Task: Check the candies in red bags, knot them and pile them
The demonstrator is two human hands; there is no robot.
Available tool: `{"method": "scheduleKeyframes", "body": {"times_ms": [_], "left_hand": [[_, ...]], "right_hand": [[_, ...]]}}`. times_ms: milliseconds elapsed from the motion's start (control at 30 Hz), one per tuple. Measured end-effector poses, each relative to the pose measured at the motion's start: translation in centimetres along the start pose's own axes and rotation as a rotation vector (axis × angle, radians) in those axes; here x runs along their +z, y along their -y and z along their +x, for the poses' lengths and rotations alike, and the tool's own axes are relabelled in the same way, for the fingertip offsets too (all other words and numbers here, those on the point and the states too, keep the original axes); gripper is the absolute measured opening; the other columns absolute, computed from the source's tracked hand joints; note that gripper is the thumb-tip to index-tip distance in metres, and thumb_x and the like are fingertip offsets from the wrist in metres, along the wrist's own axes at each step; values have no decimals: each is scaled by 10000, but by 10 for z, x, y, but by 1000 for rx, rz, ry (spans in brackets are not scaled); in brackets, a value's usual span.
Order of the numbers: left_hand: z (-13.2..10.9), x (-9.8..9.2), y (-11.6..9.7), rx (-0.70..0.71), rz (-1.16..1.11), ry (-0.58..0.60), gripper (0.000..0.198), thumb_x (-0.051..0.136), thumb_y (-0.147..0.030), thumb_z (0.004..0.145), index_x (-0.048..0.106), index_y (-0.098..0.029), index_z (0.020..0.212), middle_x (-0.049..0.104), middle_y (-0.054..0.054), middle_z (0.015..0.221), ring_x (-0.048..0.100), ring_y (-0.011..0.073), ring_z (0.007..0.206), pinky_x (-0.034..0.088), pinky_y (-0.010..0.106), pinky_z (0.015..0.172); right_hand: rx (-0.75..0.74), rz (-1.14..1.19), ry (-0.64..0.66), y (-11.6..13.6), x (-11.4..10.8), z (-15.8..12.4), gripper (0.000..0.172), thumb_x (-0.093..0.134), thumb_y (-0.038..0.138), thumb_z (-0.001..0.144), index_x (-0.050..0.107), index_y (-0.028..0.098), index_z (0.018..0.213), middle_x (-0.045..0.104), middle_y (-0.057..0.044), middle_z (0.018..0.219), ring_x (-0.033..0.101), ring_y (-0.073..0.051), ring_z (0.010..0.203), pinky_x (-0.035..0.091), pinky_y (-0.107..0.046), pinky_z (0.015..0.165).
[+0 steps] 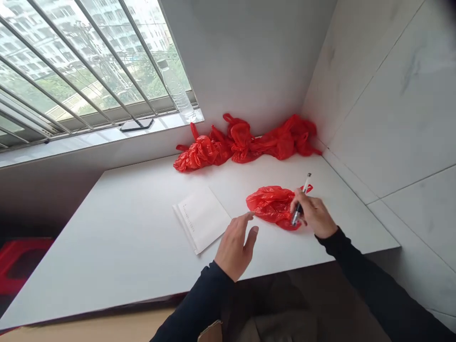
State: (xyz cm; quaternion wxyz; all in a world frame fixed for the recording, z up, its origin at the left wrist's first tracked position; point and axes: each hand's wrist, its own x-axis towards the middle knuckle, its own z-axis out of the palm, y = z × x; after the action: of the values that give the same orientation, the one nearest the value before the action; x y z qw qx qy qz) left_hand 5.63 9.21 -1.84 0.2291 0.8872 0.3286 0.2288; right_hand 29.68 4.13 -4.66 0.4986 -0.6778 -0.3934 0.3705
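A red plastic bag (272, 204) lies crumpled on the white table, its contents hidden. Over the bag's right end, my right hand (317, 216) grips a pen (305, 185) with a clear barrel and dark parts. My left hand (235, 242) hovers at the bag's near left side, thumb apart from the fingers, holding nothing. Left of that hand lies a flat white paper packet or envelope (203, 218) with a line of small print along its left edge.
Several more red plastic bags (206, 152) are bunched along the back wall. A clear bottle (178, 92) and a dark phone-like slab (137, 125) rest on the sill of the barred window. The tiled wall (392, 118) bounds the table (117, 237) at right. A cardboard edge (211, 331) shows below.
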Motion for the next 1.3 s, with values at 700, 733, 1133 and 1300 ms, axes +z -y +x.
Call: {"method": "scheduleKeyframes", "body": {"times_ms": [700, 733, 1133, 1300], "left_hand": [[31, 5, 41, -313, 168, -81, 209, 464, -253, 1007, 635, -146, 1061, 680, 78, 935, 659, 210, 852, 563, 421, 780], [28, 3, 37, -308, 156, -104, 235, 448, -222, 987, 620, -157, 1134, 685, 110, 1015, 657, 244, 933, 557, 459, 819], [20, -24, 12, -324, -122, -189, 283, 583, -131, 768, 741, -252, 970, 597, 90, 985, 589, 281, 960, 516, 456, 836], [6, -43, -10, -478, -349, -157, 215, 616, -290, 834, 728, -244, 1012, 605, 57, 897, 592, 222, 783, 493, 384, 709]], "right_hand": [[-266, -584, -195, -45, -38, 7, 201, 474, 227, 880, 602, 163, 1022, 655, -127, 990, 616, -251, 887, 513, -422, 844], [-293, -585, -215, -43, -37, 4, 266, 494, 220, 859, 593, 153, 1097, 647, -153, 1088, 604, -279, 1000, 494, -454, 913], [-173, -337, -227, -4, -48, -26, 279, 542, 467, 959, 625, 201, 977, 677, -45, 861, 632, -210, 764, 514, -351, 725], [-720, -321, -484, 37, -27, -69, 413, 672, 226, 854, 546, 279, 1244, 634, -78, 1131, 617, -258, 1028, 516, -456, 916]]}}
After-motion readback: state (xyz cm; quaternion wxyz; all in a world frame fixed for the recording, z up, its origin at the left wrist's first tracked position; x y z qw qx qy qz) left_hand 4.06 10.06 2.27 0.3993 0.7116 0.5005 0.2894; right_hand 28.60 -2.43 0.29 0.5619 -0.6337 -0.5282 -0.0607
